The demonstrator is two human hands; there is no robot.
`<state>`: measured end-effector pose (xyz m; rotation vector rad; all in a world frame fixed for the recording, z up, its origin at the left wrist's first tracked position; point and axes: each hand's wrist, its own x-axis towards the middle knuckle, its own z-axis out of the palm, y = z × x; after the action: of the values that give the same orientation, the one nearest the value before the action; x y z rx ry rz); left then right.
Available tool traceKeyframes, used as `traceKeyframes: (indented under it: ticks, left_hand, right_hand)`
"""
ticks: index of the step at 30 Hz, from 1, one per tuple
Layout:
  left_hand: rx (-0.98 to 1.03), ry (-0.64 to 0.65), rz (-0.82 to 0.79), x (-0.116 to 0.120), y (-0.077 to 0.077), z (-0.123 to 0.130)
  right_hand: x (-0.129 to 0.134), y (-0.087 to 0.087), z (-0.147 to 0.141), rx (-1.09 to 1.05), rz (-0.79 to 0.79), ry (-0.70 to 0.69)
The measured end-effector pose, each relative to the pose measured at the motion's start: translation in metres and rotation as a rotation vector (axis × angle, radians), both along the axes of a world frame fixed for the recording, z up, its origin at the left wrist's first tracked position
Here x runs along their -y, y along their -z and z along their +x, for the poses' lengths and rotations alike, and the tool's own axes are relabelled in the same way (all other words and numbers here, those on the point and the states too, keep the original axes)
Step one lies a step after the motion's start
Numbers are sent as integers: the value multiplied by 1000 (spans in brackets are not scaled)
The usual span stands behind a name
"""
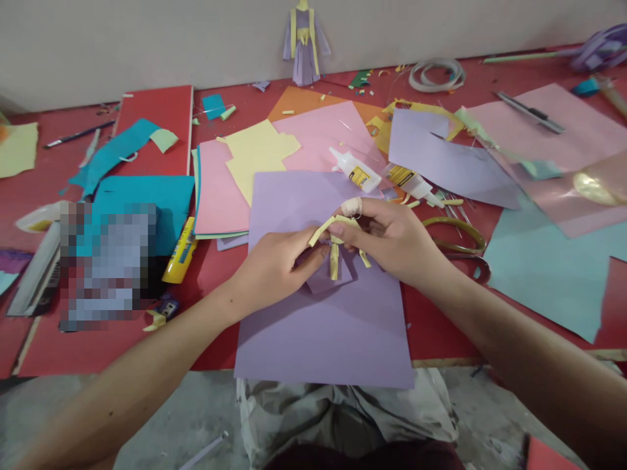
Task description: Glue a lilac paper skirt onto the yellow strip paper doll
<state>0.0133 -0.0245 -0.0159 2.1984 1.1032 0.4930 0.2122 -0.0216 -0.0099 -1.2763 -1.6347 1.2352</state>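
Both hands meet over a large purple paper sheet (pixel 313 333) that overhangs the front table edge. Between my left hand (pixel 289 258) and my right hand (pixel 379 232) is a bow of yellow paper strips (pixel 334 260), with ends hanging down. My right thumb and fingers pinch the bow near its middle; a bandage (pixel 351 207) wraps one right finger. The left fingers are closed at its left side. Just below the bow shows a small folded purple paper piece (pixel 318 281); whether the left hand grips it too is partly hidden.
Two small glue bottles (pixel 360 173) (pixel 410 179) lie beyond the hands. Scissors (pixel 455 235) lie right of my right hand, a yellow glue stick (pixel 180 251) to the left. A utility knife (pixel 531 111) rests on pink paper. A purple and yellow paper doll (pixel 304 46) leans against the wall.
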Motion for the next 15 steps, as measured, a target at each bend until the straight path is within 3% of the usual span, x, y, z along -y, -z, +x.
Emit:
traceKeyframes:
  ticks: [15]
  left_hand:
    - [5, 9, 8, -1, 0, 0]
  right_hand:
    - [-1, 0, 0, -4, -3, -7]
